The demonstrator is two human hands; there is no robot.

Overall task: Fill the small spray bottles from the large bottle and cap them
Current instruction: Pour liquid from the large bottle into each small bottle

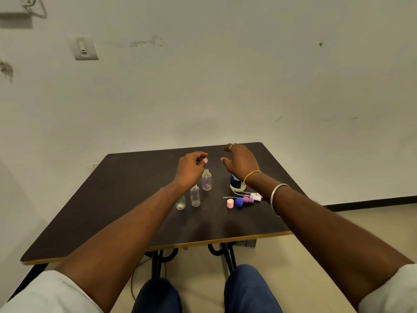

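Observation:
Three small clear bottles stand uncapped in a diagonal row on the dark table [112, 199]: the far one [206, 180], the middle one [195, 196] and the near one [180, 202], partly behind my left forearm. My left hand [191, 167] hovers above the far bottle with its fingers loosely curled and nothing seen in them. My right hand [242, 162] is open, fingers spread, above the large blue-and-white bottle [235, 184], which my wrist mostly hides. Beside it lie a pink cap [230, 203], a blue cap [239, 202] and spray heads [251, 197] with thin tubes.
The table's back edge meets a pale wall. Its front edge [203, 242] is near my knees, with black metal legs beneath. The floor drops away to the right of the table.

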